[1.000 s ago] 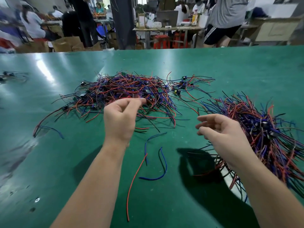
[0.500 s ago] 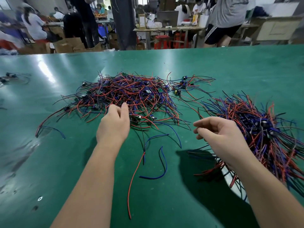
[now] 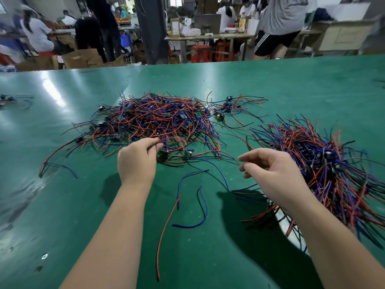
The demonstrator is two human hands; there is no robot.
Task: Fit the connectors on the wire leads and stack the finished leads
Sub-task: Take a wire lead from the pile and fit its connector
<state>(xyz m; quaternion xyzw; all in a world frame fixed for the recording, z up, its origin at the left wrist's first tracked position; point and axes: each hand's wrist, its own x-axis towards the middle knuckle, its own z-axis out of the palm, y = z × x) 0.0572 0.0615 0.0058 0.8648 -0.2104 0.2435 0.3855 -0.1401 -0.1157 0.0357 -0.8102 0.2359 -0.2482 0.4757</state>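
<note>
So, the biggest thing here is the green table (image 3: 270, 84). Most of the middle of it is taken up by a loose tangled pile (image 3: 158, 119) of red, blue and black wire leads, with little green boards and dark parts mixed in. Over on the right there's a second heap (image 3: 325, 163). Same colours, but the leads lie more lined up and fan outward, with dark parts bunched near the middle. A sliver of something white (image 3: 291, 232) peeks out from under its near edge. Might be a tray or a bowl, honestly can't tell. Behind the two piles sits a small cluster (image 3: 228, 107) of a few leads with parts on them.

On the bare table between the arms lie a long red wire (image 3: 166, 224) and a curled blue wire (image 3: 205, 213), apart from both piles.

The left hand (image 3: 136, 161) is at the near edge of the tangled pile. Its thumb and forefinger are pinched together on a strand (image 3: 165, 140) there, with the other fingers curled in, and a small green board (image 3: 163, 155) sits just beside the fingertips. The right hand (image 3: 273, 172) hovers just left of the heap, fingers loosely curled, holding nothing.
</note>
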